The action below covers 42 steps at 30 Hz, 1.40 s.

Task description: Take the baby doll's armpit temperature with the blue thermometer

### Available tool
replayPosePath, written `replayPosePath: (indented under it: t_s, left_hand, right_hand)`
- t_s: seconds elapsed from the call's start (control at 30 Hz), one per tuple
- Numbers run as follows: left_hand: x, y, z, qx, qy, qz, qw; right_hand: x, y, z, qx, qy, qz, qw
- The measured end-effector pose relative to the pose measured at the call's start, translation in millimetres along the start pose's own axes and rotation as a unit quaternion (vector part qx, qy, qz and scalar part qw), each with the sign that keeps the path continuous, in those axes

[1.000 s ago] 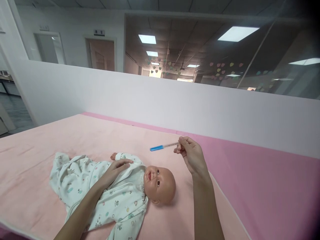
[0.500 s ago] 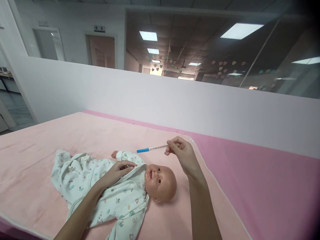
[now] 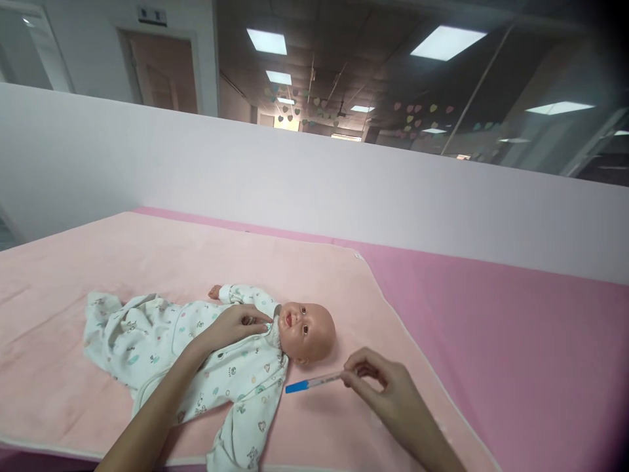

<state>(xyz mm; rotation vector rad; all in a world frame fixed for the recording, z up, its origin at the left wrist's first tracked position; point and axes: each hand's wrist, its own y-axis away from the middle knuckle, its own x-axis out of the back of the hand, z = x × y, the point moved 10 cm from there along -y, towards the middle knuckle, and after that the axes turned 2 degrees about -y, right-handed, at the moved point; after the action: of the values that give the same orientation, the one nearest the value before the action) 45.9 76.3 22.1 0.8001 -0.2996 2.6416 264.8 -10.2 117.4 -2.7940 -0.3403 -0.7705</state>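
A baby doll point(image 3: 314, 333) lies on its back, head to the right, in a white printed outfit point(image 3: 246, 377). My left hand point(image 3: 234, 328) rests over the doll's chest, its thumb and fingertips closed at the outfit's collar point(image 3: 275, 335) under the chin. Between the thumb and fingers of my right hand point(image 3: 386, 383) is a slim clear thermometer point(image 3: 322, 379) with a blue end. It points left, held above the blanket near the doll's shoulder and below its head in view.
A peach blanket point(image 3: 162, 249) lies under the doll, over a pink surface point(image 3: 491, 314). Behind it rises a low white wall point(image 3: 295, 177) with glass above. A door point(image 3: 164, 72) shows beyond the glass at the left.
My right hand has brought the thermometer from beyond the doll's head to the near side. My left fingers have shifted to the collar and pinched in. The view has turned slightly right.
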Motion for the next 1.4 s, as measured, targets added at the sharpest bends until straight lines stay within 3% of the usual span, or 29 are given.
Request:
replayPosePath:
  t_s: [0.17, 0.27, 0.4, 0.47, 0.53, 0.57, 0.67, 0.8, 0.97, 1.1, 1.2, 1.4]
  left_hand:
    - [9.1, 0.8, 18.6, -0.033, -0.018, 0.042, 0.998]
    - [11.7, 3.1, 13.1, -0.001, 0.057, 0.052, 0.997]
    - [11.5, 4.2, -5.6, 0.031, 0.167, 0.064, 0.983]
    - [10.4, 3.7, -13.5, 0.039, 0.194, 0.066, 0.978]
    - [7.1, 2.8, -17.7, 0.044, 0.200, 0.054, 0.977]
    - [5.5, 2.5, -18.2, 0.045, 0.200, 0.046, 0.978]
    - [3.4, 3.0, -16.0, 0.047, 0.196, 0.033, 0.979]
    - [7.6, 4.3, -10.8, 0.035, 0.182, 0.046, 0.982]
    - [7.5, 4.0, -10.4, 0.025, 0.168, 0.043, 0.985]
    - [2.6, 5.6, -1.7, 0.010, 0.173, -0.002, 0.985]
    - [-0.7, 7.8, 4.7, 0.003, 0.179, -0.039, 0.983]
    - [-3.8, 7.7, -3.0, 0.020, 0.201, -0.053, 0.978]
  right_hand:
    - [-22.8, 55.3, 77.8, -0.040, 0.067, 0.163, 0.983]
    - [-26.1, 82.3, 104.6, -0.010, 0.175, 0.282, 0.943]
    - [-42.2, 91.2, 96.9, 0.120, 0.333, 0.296, 0.887]
    - [-47.2, 86.9, 80.2, 0.147, 0.380, 0.306, 0.860]
    - [-52.1, 75.5, 55.6, 0.144, 0.383, 0.328, 0.851]
    - [-59.1, 65.7, 40.6, 0.149, 0.366, 0.324, 0.860]
    - [-97.9, 19.4, 5.0, 0.148, 0.272, 0.225, 0.924]
    - [-129.7, -32.4, -4.6, 0.076, 0.180, 0.174, 0.965]
    - [-132.1, -46.7, 6.3, 0.050, 0.096, 0.204, 0.973]
    - [-131.3, -42.7, 13.1, 0.048, 0.052, 0.242, 0.968]
    - [-136.0, -44.5, 18.6, 0.043, 0.027, 0.246, 0.968]
    - [-140.0, -43.1, 26.7, 0.036, -0.006, 0.249, 0.968]
